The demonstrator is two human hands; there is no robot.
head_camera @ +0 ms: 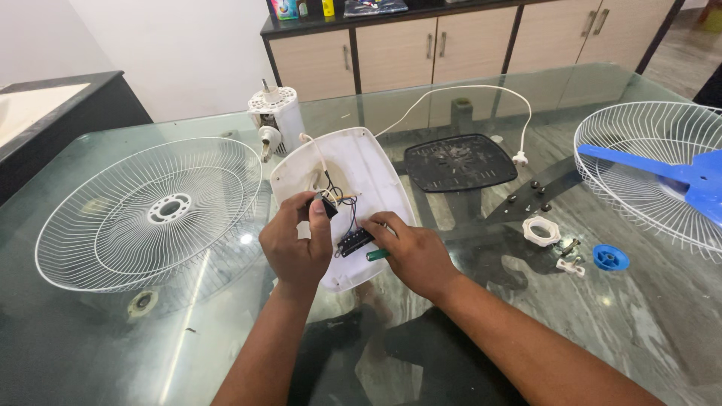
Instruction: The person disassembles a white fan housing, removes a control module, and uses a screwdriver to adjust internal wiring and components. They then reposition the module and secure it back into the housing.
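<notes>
Pinching a small black part (325, 204) at centre frame, the left hand (295, 242) has its grip closed on it above the white fan base (368, 169). The right hand (412, 252) wraps a green-handled screwdriver (377, 255), its fingertips at the black switch block (354, 242); white grille (150, 213) lies left on the table (90, 353).

White fan guard (150, 214), blue blade (662, 174), black base plate (459, 162)
</notes>
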